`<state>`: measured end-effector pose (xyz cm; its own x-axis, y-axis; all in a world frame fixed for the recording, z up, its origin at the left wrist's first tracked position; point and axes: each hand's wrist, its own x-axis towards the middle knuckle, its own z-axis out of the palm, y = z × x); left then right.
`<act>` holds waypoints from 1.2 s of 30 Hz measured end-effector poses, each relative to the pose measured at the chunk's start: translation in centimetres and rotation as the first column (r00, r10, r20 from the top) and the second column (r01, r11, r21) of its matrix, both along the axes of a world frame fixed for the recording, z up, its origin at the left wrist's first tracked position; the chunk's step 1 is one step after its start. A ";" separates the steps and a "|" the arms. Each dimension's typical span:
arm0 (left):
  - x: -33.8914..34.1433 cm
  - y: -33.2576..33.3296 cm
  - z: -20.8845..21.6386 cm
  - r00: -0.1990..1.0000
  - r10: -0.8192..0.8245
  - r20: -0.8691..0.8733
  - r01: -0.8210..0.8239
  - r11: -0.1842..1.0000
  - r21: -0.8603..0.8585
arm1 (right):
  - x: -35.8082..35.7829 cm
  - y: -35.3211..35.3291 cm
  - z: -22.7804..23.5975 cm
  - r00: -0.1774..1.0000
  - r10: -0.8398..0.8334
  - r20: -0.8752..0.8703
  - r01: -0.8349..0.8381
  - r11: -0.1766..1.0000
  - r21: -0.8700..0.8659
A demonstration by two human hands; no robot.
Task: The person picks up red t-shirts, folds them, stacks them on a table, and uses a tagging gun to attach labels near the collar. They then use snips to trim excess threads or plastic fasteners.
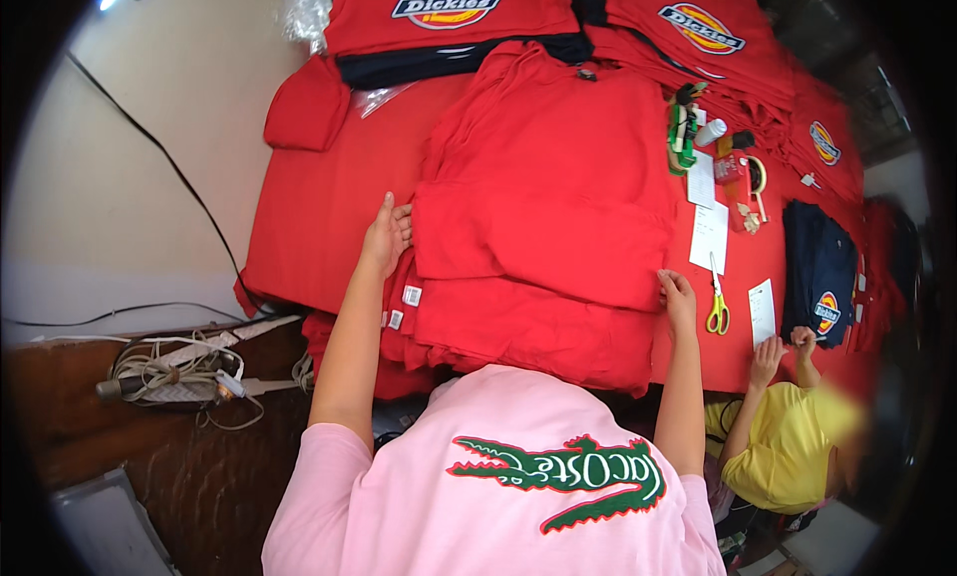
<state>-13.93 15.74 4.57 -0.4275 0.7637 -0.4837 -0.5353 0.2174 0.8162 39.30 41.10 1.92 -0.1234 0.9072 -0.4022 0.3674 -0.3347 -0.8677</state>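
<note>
Head view: both my hands are on the work, one at each side of a red garment (543,232), folded, neckline at the far end. It lies on top of a stack of red garments (538,332) at the table's near edge, right in front of me.

Left hand (387,235): at the garment's left edge, thumb up and apart from the loosely curled fingers, no grip. Right hand (677,299): at the lower right corner of the fold, thumb and fingers narrow, tips at the cloth edge; can't tell if cloth is pinched between them.

Two white tags (412,296) stick out of the stack, below my left hand. Right of the garment, on the red table cover (739,257): yellow-handled scissors (718,312) partly over a paper sheet (709,237), green tape dispenser (683,138) further up. Far side: folded red garments (369,23) with a printed emblem. Right: co-worker in a yellow shirt (783,446), hands near a navy garment (817,267).
</note>
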 end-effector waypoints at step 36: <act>6.6 -2.7 -0.8 0.965 0.123 -0.233 -0.139 0.989 -0.052 | -0.5 -4.4 0.7 0.952 0.098 -0.289 -0.042 0.980 0.193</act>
<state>-7.38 13.06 3.77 -0.6270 0.6625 -0.4099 -0.3638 0.2163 0.9060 38.75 36.70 2.67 -0.2772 0.9463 -0.1665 0.1016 -0.1435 -0.9844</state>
